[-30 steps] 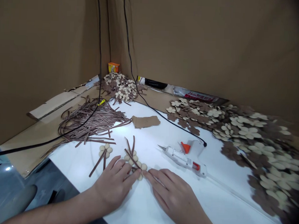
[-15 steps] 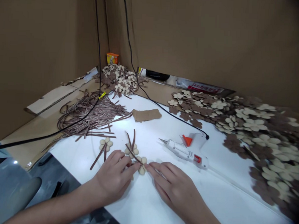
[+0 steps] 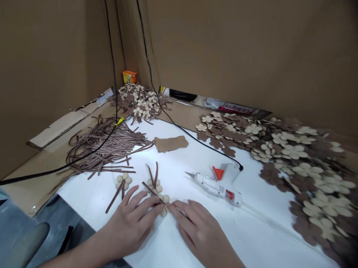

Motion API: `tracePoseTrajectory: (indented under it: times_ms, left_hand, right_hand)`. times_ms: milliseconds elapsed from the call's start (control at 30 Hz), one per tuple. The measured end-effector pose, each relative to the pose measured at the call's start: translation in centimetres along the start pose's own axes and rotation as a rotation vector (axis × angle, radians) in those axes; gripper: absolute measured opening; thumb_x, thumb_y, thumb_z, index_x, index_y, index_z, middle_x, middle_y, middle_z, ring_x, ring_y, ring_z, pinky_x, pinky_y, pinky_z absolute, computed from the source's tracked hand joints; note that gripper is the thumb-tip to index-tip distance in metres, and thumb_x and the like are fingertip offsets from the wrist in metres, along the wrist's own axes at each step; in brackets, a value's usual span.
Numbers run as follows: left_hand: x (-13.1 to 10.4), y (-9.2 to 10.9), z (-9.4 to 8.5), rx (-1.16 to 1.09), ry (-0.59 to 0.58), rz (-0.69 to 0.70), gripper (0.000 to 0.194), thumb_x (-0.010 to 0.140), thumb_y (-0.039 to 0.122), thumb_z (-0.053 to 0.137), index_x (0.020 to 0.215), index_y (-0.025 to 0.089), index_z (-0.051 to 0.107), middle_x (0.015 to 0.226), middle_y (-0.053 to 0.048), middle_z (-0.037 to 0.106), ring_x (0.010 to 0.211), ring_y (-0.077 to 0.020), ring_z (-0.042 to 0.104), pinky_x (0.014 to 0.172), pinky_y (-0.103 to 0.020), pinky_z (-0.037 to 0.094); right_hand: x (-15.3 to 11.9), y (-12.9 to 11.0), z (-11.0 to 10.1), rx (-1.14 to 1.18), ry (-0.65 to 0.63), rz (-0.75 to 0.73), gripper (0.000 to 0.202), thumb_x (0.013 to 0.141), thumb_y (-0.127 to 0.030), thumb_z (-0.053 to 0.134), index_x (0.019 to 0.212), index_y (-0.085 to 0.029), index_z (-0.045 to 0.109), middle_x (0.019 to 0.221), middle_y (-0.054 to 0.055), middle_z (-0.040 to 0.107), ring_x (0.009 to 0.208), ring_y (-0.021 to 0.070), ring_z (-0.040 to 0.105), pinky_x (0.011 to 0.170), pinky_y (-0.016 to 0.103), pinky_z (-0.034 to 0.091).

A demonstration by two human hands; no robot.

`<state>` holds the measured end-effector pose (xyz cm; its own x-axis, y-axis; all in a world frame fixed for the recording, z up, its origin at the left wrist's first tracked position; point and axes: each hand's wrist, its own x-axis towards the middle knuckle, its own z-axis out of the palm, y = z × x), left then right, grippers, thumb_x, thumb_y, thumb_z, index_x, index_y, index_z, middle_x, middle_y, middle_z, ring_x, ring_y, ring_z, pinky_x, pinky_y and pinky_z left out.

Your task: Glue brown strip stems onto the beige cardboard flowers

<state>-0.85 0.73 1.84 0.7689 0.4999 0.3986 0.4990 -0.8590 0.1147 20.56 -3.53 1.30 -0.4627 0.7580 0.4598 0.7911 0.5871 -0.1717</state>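
Observation:
Between my two hands lies a cream felt flower (image 3: 166, 198) with a folded brown striped ribbon (image 3: 151, 190) across its centre. My left hand (image 3: 136, 219) pinches the ribbon down against the flower with thumb and index finger, its other fingers spread. From the other side, the closed fingertips of my right hand (image 3: 195, 227) hold the flower's right edge. Part of the flower is hidden under the fingers. Just behind it lies another cream flower with a ribbon (image 3: 156, 176) on it. Further left is a third such flower (image 3: 124, 180).
A white glue gun (image 3: 214, 187) lies right of my hands, its black cable (image 3: 193, 135) crossing the table. Ribbons (image 3: 107, 146) are heaped at left. Loose felt flowers (image 3: 295, 151) cover the right side; finished-looking ones (image 3: 141, 102) pile in the corner. A brown scrap (image 3: 171, 143) lies mid-table.
The whole view has shifted slightly, so things appear a little lower and further left. My left hand's outer fingers have lifted and spread. Both hands stay at the same flower.

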Motion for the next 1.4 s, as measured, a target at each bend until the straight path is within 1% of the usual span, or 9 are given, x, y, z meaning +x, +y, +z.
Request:
tracePoseTrajectory:
  times_ms: [167,267,367,600,800,1000,1167,1300,1400]
  left_hand:
    - [-0.2,-0.5,0.5,-0.018,-0.045,-0.056,0.042,0.085,0.010,0.039,0.127,0.007,0.045,0.129,-0.012,0.053,0.125,-0.0291,0.036,0.104,-0.052,0.023]
    - [-0.2,-0.6,1.0,-0.032,-0.053,-0.124,0.038,0.086,0.010,0.039,0.123,0.012,0.049,0.117,-0.009,0.060,0.118,-0.0275,0.043,0.102,-0.053,0.024]
    - [-0.2,-0.7,1.2,-0.045,-0.045,-0.131,0.034,0.087,0.008,0.040,0.117,0.016,0.054,0.105,-0.007,0.063,0.112,-0.0266,0.047,0.101,-0.055,0.025]
    - [-0.4,-1.0,1.4,-0.026,0.058,-0.102,0.025,0.087,0.011,0.049,0.107,0.020,0.060,0.093,-0.003,0.064,0.100,-0.0234,0.050,0.100,-0.051,0.028]
    - [-0.4,-1.7,1.3,-0.010,0.114,-0.091,0.016,0.086,0.009,0.052,0.094,0.019,0.063,0.085,0.000,0.063,0.092,-0.0194,0.051,0.097,-0.046,0.033]
    - [-0.6,-2.0,1.1,-0.002,0.150,-0.041,0.018,0.087,0.008,0.049,0.093,0.018,0.063,0.082,-0.002,0.063,0.089,-0.0191,0.051,0.094,-0.044,0.037]
    - [-0.7,-1.7,0.0,0.013,0.157,-0.041,0.020,0.085,0.009,0.049,0.098,0.017,0.063,0.090,-0.006,0.062,0.096,-0.0233,0.050,0.092,-0.045,0.040]
    - [-1.0,-0.9,-0.7,0.002,0.092,0.017,0.026,0.085,0.011,0.044,0.105,0.016,0.061,0.101,-0.007,0.063,0.104,-0.0275,0.047,0.098,-0.053,0.031]
    - [-1.6,-0.2,-0.6,-0.003,0.028,0.033,0.031,0.086,0.013,0.042,0.113,0.014,0.058,0.108,-0.006,0.063,0.109,-0.0279,0.046,0.102,-0.054,0.023]
  right_hand:
    - [0.0,-0.3,0.3,-0.051,-0.011,0.002,0.033,0.086,-0.007,0.040,0.110,-0.013,0.062,0.095,0.008,0.067,0.076,0.0182,0.059,0.071,0.034,0.051]
    - [0.0,-0.3,0.5,-0.086,0.051,-0.020,0.030,0.086,-0.007,0.042,0.105,-0.013,0.064,0.102,0.011,0.067,0.075,0.0181,0.059,0.066,0.033,0.052]
    - [0.0,-0.3,0.8,-0.117,0.091,-0.068,0.030,0.085,-0.005,0.042,0.102,-0.013,0.065,0.108,0.012,0.065,0.087,0.0200,0.060,0.077,0.037,0.053]
    - [0.0,-0.1,0.8,-0.058,0.011,-0.144,0.035,0.086,-0.004,0.038,0.112,-0.014,0.060,0.109,0.006,0.067,0.098,0.0187,0.060,0.092,0.040,0.049]
    - [0.1,0.3,0.5,0.075,-0.049,-0.130,0.040,0.083,-0.002,0.037,0.115,-0.014,0.058,0.112,0.008,0.065,0.100,0.0175,0.059,0.088,0.035,0.052]
    - [0.7,0.4,0.3,0.089,0.010,-0.177,0.036,0.086,-0.003,0.038,0.112,-0.012,0.061,0.105,0.009,0.068,0.091,0.0179,0.061,0.080,0.031,0.055]
    - [0.7,0.4,0.4,0.110,-0.035,-0.151,0.035,0.087,-0.005,0.039,0.114,-0.013,0.060,0.108,0.008,0.066,0.092,0.0184,0.059,0.082,0.033,0.055]
    - [0.5,0.5,0.7,0.088,-0.057,-0.159,0.034,0.088,-0.006,0.041,0.116,-0.012,0.059,0.109,0.009,0.066,0.093,0.0188,0.057,0.082,0.033,0.054]
    - [0.4,0.6,1.0,0.046,-0.063,-0.153,0.031,0.089,-0.008,0.043,0.115,-0.013,0.060,0.109,0.009,0.066,0.093,0.0190,0.057,0.081,0.033,0.053]
